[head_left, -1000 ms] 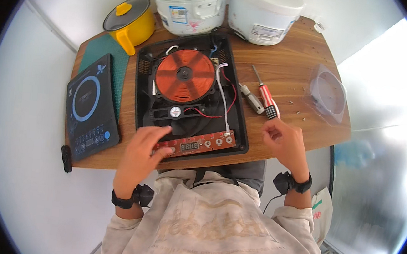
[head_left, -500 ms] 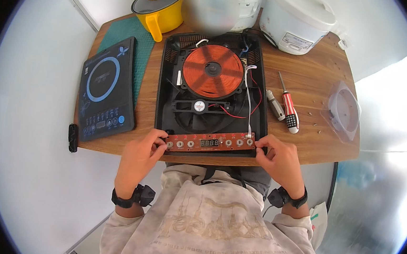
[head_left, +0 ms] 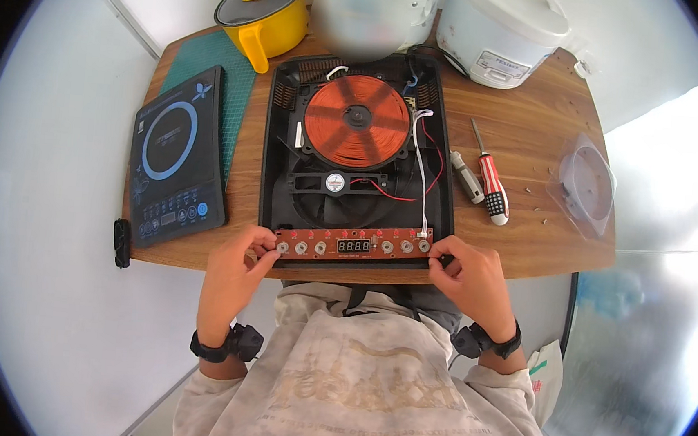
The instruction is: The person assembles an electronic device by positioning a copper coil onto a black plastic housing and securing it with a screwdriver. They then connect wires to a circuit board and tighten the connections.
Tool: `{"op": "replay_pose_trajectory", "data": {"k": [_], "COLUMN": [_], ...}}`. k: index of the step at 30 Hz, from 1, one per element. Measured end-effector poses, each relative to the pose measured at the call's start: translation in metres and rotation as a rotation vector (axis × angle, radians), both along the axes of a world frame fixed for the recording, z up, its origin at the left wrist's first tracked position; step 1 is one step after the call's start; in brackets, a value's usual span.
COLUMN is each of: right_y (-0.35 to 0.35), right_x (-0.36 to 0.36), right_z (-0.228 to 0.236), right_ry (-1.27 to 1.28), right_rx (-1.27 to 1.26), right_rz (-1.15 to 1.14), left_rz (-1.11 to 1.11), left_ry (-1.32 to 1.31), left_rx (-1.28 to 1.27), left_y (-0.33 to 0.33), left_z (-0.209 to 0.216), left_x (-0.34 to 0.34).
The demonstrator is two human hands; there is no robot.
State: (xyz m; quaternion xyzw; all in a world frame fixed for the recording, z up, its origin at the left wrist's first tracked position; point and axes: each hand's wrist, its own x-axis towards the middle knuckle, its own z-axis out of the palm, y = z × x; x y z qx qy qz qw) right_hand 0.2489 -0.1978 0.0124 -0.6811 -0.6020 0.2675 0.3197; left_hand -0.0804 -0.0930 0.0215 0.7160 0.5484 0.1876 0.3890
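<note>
A long reddish-brown control board (head_left: 355, 246) with a small digit display and round sensor pads lies across the near end of an open black induction cooker base (head_left: 274, 155). My left hand (head_left: 238, 271) pinches at the board's left end, and my right hand (head_left: 473, 277) has its fingers closed at the right end. A white cable (head_left: 426, 171) is plugged in near the board's right end and runs up beside the copper coil (head_left: 357, 121). Below the coil sits a dark fan (head_left: 333, 207), with red and black wires leading off its bracket.
On the left, the black glass top panel (head_left: 178, 155) rests partly over a green mat (head_left: 206, 57). A yellow pot (head_left: 274, 28) and white rice cookers (head_left: 503, 33) stand behind. To the right lie two screwdrivers (head_left: 492, 188), loose screws (head_left: 537, 209) and a clear plastic tray (head_left: 587, 188).
The whole view has shifted slightly, moving the table's things a little to the left in it. Both hands stay at the board's ends, and the board sits slightly more level.
</note>
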Motion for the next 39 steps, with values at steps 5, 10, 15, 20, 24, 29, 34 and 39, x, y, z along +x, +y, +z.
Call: {"op": "replay_pose_trajectory", "data": {"k": [5,10,15,20,24,29,34,39], "right_y": [0.0,0.0,-0.002,-0.001,0.002,0.004,0.005,0.005], "right_x": [0.0,0.0,0.003,0.003,0.002,0.003,0.003,0.004], "right_z": [-0.004,-0.004,-0.005,-0.01,-0.014,-0.018,-0.018,-0.014], "right_ry": [0.03,0.026,0.084,0.126,0.129,0.123,0.128,0.208], "right_rx": [0.022,0.013,-0.037,-0.029,0.013,0.011,-0.004,-0.051], "right_rz": [0.002,-0.013,-0.046,-0.061,-0.053,-0.058,-0.078,-0.101], "left_rz": [0.02,0.026,-0.004,-0.011,-0.02,-0.057,-0.061,-0.067], "left_ry": [-0.003,-0.005,0.06,0.071,0.079,0.114,0.131,0.142], "left_rx": [0.02,0.068,0.078,0.069,0.067,0.096,0.115,0.123], "left_y": [0.002,0.003,0.006,0.007,0.007,0.007,0.007,0.006], "left_z": [-0.001,-0.007,-0.006,-0.005,-0.005,-0.006,-0.008,-0.006], "left_x": [0.004,0.007,0.009,0.011,0.009,0.006,0.006,0.007]}}
